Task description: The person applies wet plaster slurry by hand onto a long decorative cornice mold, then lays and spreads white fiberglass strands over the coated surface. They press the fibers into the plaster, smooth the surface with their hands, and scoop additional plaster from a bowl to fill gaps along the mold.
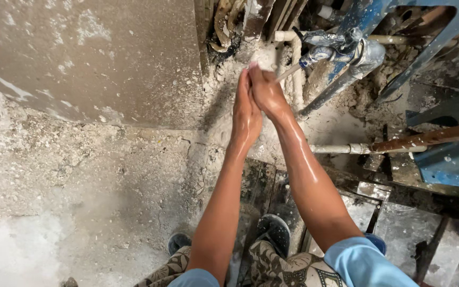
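Left hand [246, 114] and right hand [266, 93] are pressed palm to palm under the tap [319, 53] at far centre, gripping nothing. Forearms are wet; rinsing appears underway, tap running.

Palms of left hand [247, 114] and right hand [266, 95] hidden, pressed flat together; fingertips blurred against the pale rubble behind. Tap [320, 52] spout partly covered by them, water stream too faint to trace. Blue frame [442, 32] cut off at far right; shoes [274, 231] half hidden under arms and patterned trousers [288, 268].
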